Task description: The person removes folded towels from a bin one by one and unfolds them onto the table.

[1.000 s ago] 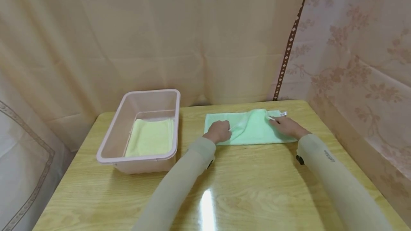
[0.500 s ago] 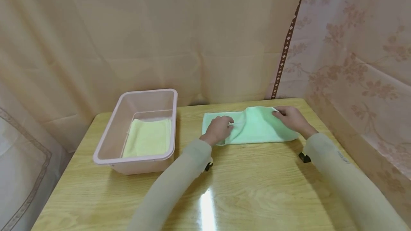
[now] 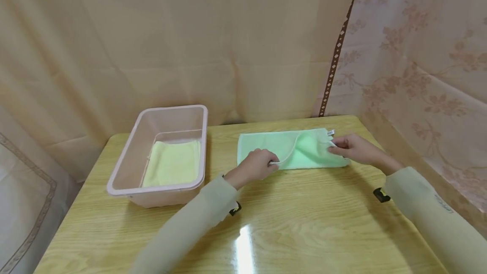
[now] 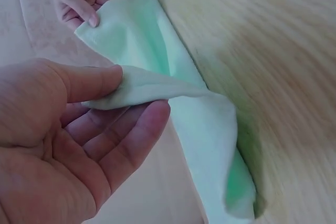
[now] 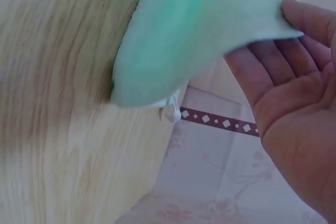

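Wood-grain table (image 3: 304, 215), light yellowish-brown, smooth finish, bright glare patch (image 3: 244, 250) near the front. Behind it hangs a beige curtain (image 3: 163, 33) w/ soft vertical folds & horiz. creases. On the R, a pinkish cloth (image 3: 426, 50) w/ darker floral print, bordered by a brown strip (image 3: 335, 60) w/ white diamonds; on the far L, a whitish cloth (image 3: 23, 181) w/ a patterned band.

Green towel (image 3: 262, 141) is on the R half of the table, toward the back edge: mint, soft, matte, thin, roughly a long rectangle. Its L part lies flat; the upper layer is partly raised btwn the hands, edge curving, brighter green in the hollow. Small white tag (image 3: 330, 132) w/ illegible print pokes out at the back R corner.

L hand (image 3: 254, 164) pinches the raised edge at the front, thumb on top, fingers below. R hand (image 3: 354, 149) pinches a corner at the R end, also thumb vs. fingers.

Pink bin (image 3: 163, 199), plastic, rectangular, rounded corners, wide rim, stands L of the towel, well apart. Inside, on its floor, a folded yellow towel (image 3: 173, 164); near rim hides its front edge. L sleeve (image 3: 190, 219), pale, crosses the table near the bin's front R corner; L fingers cover a bit of the green towel's front edge.
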The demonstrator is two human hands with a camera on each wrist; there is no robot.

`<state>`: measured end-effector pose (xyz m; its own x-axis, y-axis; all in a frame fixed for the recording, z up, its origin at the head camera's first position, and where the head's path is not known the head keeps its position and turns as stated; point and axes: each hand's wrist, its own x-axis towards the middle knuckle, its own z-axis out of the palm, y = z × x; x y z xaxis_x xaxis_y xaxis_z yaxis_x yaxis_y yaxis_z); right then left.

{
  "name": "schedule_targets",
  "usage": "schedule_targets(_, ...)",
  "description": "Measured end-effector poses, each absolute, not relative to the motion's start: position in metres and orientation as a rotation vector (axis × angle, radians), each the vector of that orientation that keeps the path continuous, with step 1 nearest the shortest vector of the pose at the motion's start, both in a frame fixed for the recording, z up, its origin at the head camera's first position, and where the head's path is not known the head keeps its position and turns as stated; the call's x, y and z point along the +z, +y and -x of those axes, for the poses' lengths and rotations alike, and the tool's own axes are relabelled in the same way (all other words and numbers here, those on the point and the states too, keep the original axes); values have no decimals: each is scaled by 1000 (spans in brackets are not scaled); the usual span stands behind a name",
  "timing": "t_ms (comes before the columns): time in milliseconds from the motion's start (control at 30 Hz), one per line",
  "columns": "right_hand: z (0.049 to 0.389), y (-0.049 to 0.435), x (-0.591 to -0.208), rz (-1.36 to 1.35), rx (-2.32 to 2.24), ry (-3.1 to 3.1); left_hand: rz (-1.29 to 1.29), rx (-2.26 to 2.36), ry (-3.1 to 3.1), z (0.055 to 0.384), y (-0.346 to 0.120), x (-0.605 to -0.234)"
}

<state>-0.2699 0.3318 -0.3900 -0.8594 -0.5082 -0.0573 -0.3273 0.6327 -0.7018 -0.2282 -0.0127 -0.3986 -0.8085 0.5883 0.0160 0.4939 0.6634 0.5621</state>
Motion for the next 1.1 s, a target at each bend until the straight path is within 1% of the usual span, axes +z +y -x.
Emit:
schedule_targets(133, 257, 341, -390, 688, -1091, 2539, -962, 841, 2692, 212, -27, -403)
schedule_targets(333, 238, 356, -399, 779, -1068, 2520, -1057, 919, 2554, 191, -49, -409)
schedule_targets(467, 229, 365, -405, 824, -1074, 2503, -1139, 929, 2502, 187, -60, -410)
schedule_targets(633, 222, 374, -410, 946, -1086, 2460, -1205, 883, 2475, 183, -72, -409)
schedule_targets(833, 214, 388, -409, 1040, -1081, 2401, -1228, 871, 2395, 176, -83, -411)
schedule_targets(1100, 207, 397, -415, 1091, -1037, 2297, -1247, 833, 2294, 170, -93, -426)
